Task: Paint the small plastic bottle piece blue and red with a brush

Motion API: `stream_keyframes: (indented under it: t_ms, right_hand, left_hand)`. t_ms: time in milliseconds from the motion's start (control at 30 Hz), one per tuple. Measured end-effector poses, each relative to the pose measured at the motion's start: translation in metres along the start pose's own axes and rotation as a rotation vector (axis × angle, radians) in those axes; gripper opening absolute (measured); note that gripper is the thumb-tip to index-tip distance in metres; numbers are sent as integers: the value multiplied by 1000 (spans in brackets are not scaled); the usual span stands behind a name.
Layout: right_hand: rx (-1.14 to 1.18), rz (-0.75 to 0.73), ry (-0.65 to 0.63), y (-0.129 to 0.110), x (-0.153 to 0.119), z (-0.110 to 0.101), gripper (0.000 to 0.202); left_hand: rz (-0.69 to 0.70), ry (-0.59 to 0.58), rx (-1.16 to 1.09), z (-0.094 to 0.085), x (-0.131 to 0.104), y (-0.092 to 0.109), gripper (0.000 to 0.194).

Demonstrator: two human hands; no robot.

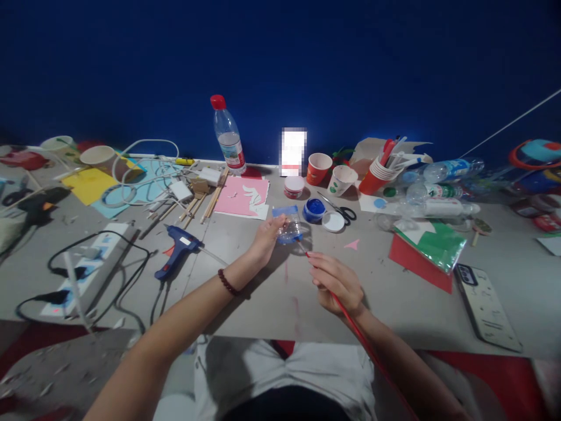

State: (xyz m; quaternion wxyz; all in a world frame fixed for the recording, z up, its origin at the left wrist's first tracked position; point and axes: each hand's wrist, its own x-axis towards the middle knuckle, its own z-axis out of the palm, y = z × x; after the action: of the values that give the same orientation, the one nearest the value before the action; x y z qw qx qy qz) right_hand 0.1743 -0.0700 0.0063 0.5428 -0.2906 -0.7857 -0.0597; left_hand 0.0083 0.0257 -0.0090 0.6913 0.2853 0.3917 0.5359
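My left hand (pixel 268 237) is closed around a clear plastic piece (pixel 289 231), which looks like a cut part of a bottle with blue paint on its edges. A red-handled paintbrush (pixel 357 332) is gripped in my right hand (pixel 336 283), its tip touching the lower right edge of the plastic. Just beyond the plastic stands an open jar of blue paint (pixel 314 211). Its white lid (pixel 333 221) lies beside it, close to black-handled scissors (pixel 346 214). Part of the plastic is hidden by my left fingers.
A blue glue gun (pixel 177 250) and a power strip (pixel 90 266) with cables lie to the left. At the back stand a red-capped bottle (pixel 228 137) and paper cups (pixel 319 169). Plastic bottles (pixel 433 207), coloured sheets (pixel 432 248) and a phone (pixel 487 307) are on the right.
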Motion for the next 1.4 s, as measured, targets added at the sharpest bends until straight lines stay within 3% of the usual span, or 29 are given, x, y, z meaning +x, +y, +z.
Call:
stream_keyframes:
  t_ms: [300,467,733,900,1400]
  right_hand:
    - [20,-21,-74,-3,-1,4,18]
    - [3,-11,9,-4,7,-1,19]
    - [-33,240,195,8,0,-1,17]
    - [-35,328,159,9,-8,2,18]
    - [61,246,117,0,3,6,16]
  left_hand:
    - [-21,-13,-44,-2,2,1,32]
    - [-30,-24,-56,-2,1,3,35]
    - [-82,-25,-61,-1,0,8,36]
    - [-110,-23,-69,-1,1,8,35]
    - [-42,-74,22,-1,-3,4,38]
